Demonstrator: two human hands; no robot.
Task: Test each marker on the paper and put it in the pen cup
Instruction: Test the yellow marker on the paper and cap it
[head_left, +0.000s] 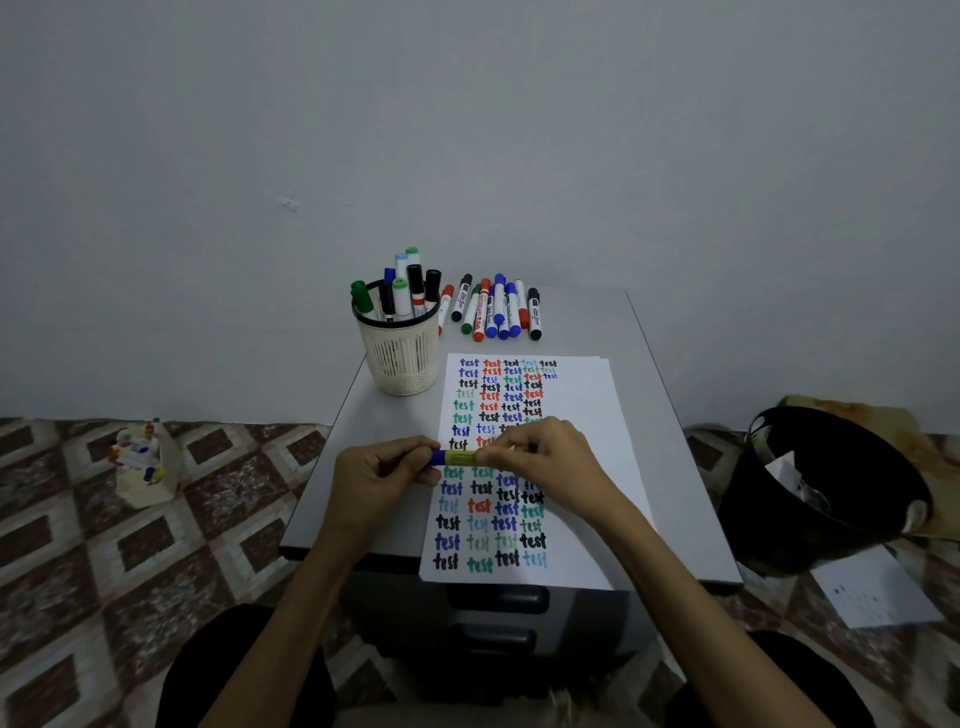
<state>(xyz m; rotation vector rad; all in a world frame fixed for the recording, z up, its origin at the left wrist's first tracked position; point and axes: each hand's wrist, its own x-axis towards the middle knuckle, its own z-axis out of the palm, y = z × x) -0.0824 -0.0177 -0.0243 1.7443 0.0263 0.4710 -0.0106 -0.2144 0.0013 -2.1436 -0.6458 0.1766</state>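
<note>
A marker (456, 458) with a yellow barrel and blue end lies level between both hands, just above the paper (582, 415). My left hand (384, 475) grips its blue left end, and my right hand (545, 457) pinches its right end. The white paper carries several columns of the word "test" in black, blue, red and green. A cream mesh pen cup (400, 353) stands at the table's back left and holds several capped markers. A row of loose markers (493, 309) lies at the back edge, right of the cup.
The grey table (660, 436) is small, with drawers below its front edge. A black waste bin (826, 488) stands on the floor to the right, with a loose sheet beside it. A cream holder (143, 465) with small coloured items sits on the patterned floor to the left.
</note>
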